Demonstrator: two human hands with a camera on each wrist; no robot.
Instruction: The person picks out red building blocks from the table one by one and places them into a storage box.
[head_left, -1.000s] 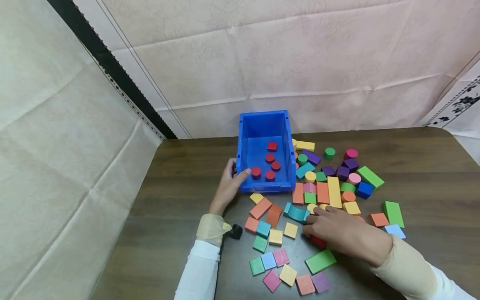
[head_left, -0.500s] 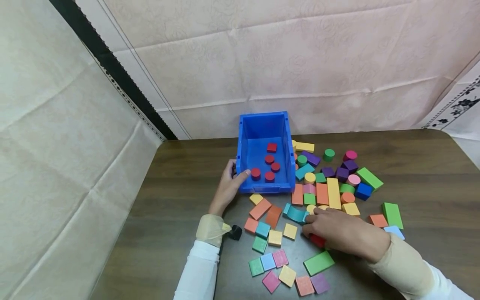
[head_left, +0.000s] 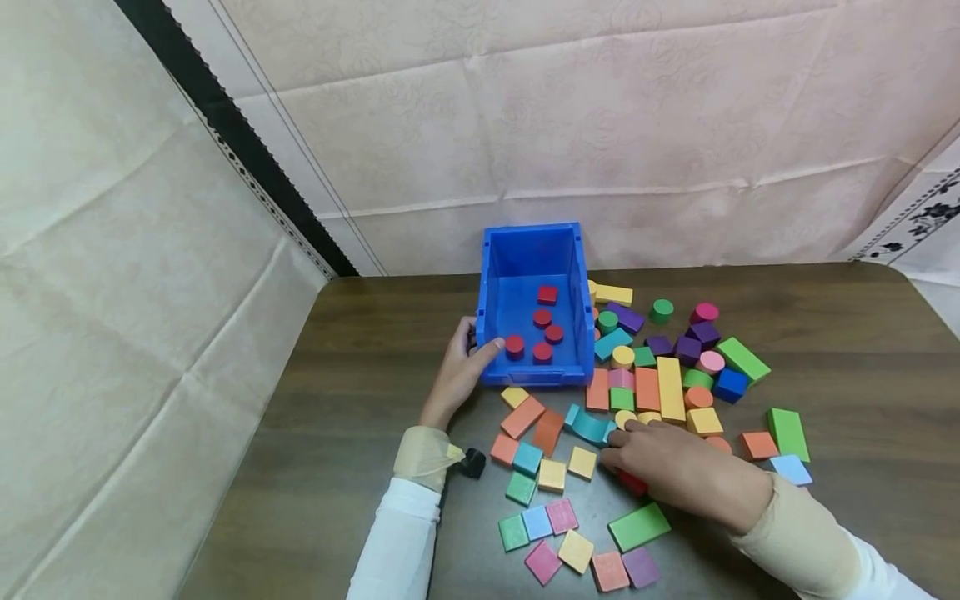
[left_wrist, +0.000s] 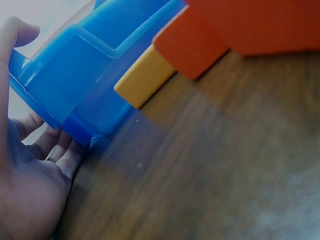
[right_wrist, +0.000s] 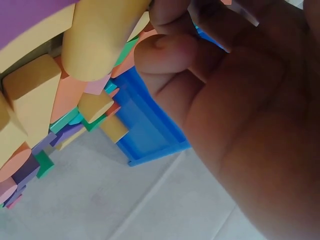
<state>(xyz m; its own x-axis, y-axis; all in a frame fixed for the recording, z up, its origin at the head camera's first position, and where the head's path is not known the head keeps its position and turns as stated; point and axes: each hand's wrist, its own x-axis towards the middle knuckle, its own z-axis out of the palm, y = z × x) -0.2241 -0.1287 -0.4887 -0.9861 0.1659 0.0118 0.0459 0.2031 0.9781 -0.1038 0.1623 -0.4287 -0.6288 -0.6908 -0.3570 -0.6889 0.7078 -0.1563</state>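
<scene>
A blue plastic bin (head_left: 528,254) stands at the back of the table, with several red blocks (head_left: 542,318) inside. My left hand (head_left: 459,371) grips its left wall, the thumb over the rim and the other fingers outside, below the rim (left_wrist: 35,90). The right hand (head_left: 678,471) is low among loose blocks in front of the bin. Its fingertips are beside a teal curved block (head_left: 587,425), and part of a red block (head_left: 632,482) shows under the palm side. Curled fingers appear in the right wrist view, but whether they hold anything is hidden.
Many coloured blocks crowd the bin's right side, including a long yellow block (head_left: 671,390) and a green block (head_left: 742,359). Flat square blocks (head_left: 537,522) lie towards the front. Pale cloth (head_left: 600,125) hangs behind the table's back edge.
My right hand has shifted slightly left, and the teal curved block and the red block have shifted with it. The left hand stays on the bin.
</scene>
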